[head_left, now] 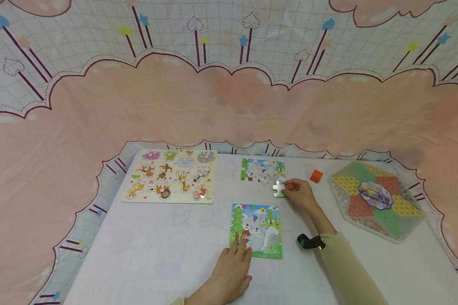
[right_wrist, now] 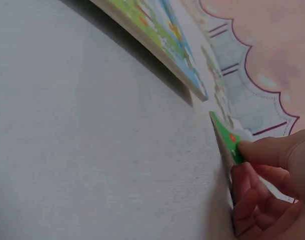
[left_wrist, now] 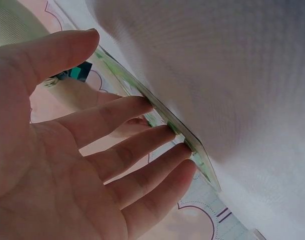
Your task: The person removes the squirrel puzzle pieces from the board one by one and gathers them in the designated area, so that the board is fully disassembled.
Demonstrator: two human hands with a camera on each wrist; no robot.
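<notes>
My right hand (head_left: 300, 194) pinches a jigsaw piece (head_left: 278, 189) between thumb and fingers, just below a partly joined squirrel jigsaw (head_left: 262, 170). In the right wrist view the same piece (right_wrist: 228, 139) shows a green face and is tilted against the table. My left hand (head_left: 230, 270) rests its outstretched fingertips on the lower left of a squirrel picture board (head_left: 258, 224). Seen from the left wrist, those fingers (left_wrist: 137, 155) are straight and spread, touching the board's surface. Part of the board's lower left lies hidden under them.
A wooden animal puzzle board (head_left: 171, 177) lies at the back left. Right of the joined jigsaw sits a small orange block (head_left: 316, 176). A hexagonal case of coloured pegboards (head_left: 378, 199) stands at the right. Patterned cloth (head_left: 229, 110) hangs behind the white table (head_left: 156, 241).
</notes>
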